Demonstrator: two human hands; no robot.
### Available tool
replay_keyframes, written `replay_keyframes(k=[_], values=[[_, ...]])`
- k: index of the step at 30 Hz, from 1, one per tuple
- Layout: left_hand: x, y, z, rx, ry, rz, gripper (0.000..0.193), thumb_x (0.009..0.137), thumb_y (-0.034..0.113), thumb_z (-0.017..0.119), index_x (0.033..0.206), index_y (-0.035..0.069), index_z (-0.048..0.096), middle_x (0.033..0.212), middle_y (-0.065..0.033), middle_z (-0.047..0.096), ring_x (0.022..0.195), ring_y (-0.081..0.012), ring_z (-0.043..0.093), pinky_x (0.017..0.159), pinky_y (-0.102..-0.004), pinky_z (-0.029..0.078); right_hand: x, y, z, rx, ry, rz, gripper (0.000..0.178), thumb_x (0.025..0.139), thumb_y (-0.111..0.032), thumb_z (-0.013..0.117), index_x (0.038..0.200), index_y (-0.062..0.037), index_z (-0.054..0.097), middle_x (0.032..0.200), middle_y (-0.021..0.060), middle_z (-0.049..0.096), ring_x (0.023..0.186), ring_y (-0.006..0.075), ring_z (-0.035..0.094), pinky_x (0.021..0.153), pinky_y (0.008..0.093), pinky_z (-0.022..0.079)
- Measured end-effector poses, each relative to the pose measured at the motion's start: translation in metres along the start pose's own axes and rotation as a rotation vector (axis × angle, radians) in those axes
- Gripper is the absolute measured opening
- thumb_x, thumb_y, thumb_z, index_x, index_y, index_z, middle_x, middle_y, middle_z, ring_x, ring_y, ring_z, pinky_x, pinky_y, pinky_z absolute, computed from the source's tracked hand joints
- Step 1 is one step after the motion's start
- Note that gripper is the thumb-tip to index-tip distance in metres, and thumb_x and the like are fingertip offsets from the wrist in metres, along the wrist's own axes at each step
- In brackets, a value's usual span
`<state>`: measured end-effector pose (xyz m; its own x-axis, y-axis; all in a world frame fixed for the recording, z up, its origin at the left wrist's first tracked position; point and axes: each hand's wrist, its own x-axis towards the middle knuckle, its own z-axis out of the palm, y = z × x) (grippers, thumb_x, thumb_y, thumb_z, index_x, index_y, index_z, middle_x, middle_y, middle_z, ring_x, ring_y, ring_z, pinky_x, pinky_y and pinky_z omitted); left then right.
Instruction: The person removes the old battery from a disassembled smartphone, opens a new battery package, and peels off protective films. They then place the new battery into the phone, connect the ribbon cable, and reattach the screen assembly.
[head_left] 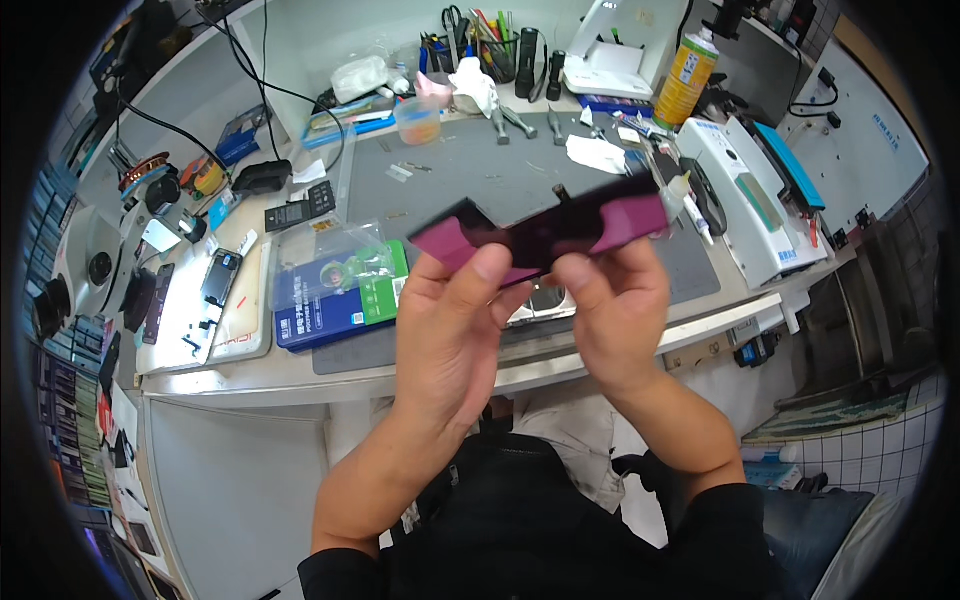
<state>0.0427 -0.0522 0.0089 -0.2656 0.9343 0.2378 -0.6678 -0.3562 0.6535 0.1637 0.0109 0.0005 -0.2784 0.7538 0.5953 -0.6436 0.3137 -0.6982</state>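
Note:
Above the bench's front edge, both hands hold up a thin, flat black phone battery (550, 236) with glossy magenta patches at its ends. A small tab sticks up from its far edge. My left hand (450, 320) pinches its left part, thumb on the near face. On its right part, my right hand (622, 310) grips with thumb and fingers. Partly hidden beneath the hands lies a silvery device (543, 302) on the grey mat (455, 160). Left of my left hand, a blue and green box (330, 310) carries a clear plastic tray (340, 250).
A white microscope (85, 265) stands at the left, near a small dark phone (221, 277) on a white pad. Several screwdrivers (518, 122) and a clear tub (418, 122) lie farther back. At the right are a yellow spray can (687, 80) and a white machine (745, 205).

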Motion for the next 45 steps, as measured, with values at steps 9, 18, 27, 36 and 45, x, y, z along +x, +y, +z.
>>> replay_keyframes(k=[9, 18, 27, 36, 45], values=[[-0.024, 0.024, -0.051, 1.009, -0.125, 0.125, 0.054, 0.078, 0.004, 0.079, 0.128, 0.007, 0.06, 0.139, -0.0136, 0.056, 0.127, -0.0277, 0.055, 0.11, -0.0397, 0.039, 0.006, -0.059, -0.062, -1.232, -0.385, -0.683, 0.042, 0.062, 0.002, 0.076, 0.103, -0.0029, 0.07, 0.092, 0.0084, 0.071, 0.076, 0.0268, 0.066, 0.068, 0.0312, 0.055], [-0.013, 0.015, -0.065, 1.58, -0.254, 0.411, 0.041, 0.07, 0.013, 0.088, 0.103, 0.008, 0.065, 0.12, -0.01, 0.063, 0.106, -0.0307, 0.063, 0.084, -0.0384, 0.052, -0.012, -0.004, -0.068, -1.526, -0.604, -0.65, 0.028, 0.072, -0.009, 0.071, 0.098, 0.0, 0.073, 0.092, 0.0067, 0.066, 0.077, 0.0214, 0.063, 0.057, 0.0286, 0.052], [0.005, 0.003, -0.068, 1.618, -0.322, 0.459, 0.032, 0.066, 0.012, 0.089, 0.09, 0.009, 0.068, 0.109, -0.006, 0.066, 0.101, -0.0299, 0.067, 0.078, -0.0389, 0.054, -0.014, 0.004, -0.069, -1.459, -0.685, -0.5, 0.028, 0.078, -0.008, 0.071, 0.105, -0.001, 0.072, 0.097, 0.0067, 0.066, 0.082, 0.023, 0.064, 0.059, 0.0303, 0.052], [0.005, -0.002, -0.07, 1.626, -0.331, 0.373, 0.033, 0.063, 0.008, 0.089, 0.089, 0.009, 0.068, 0.111, -0.0073, 0.069, 0.107, -0.0316, 0.067, 0.086, -0.041, 0.054, -0.007, 0.006, -0.081, -1.31, -0.659, -0.326, 0.033, 0.073, -0.01, 0.081, 0.105, -0.0029, 0.074, 0.1, 0.0079, 0.066, 0.087, 0.026, 0.066, 0.067, 0.0344, 0.056], [0.005, -0.001, -0.071, 1.632, -0.33, 0.376, 0.031, 0.065, 0.008, 0.087, 0.09, 0.009, 0.069, 0.111, -0.0074, 0.07, 0.105, -0.0319, 0.068, 0.086, -0.0413, 0.054, 0.001, 0.008, -0.084, -1.158, -0.686, -0.229, 0.036, 0.071, -0.008, 0.083, 0.105, -0.0007, 0.073, 0.105, 0.0105, 0.068, 0.092, 0.0301, 0.068, 0.075, 0.0385, 0.058]])
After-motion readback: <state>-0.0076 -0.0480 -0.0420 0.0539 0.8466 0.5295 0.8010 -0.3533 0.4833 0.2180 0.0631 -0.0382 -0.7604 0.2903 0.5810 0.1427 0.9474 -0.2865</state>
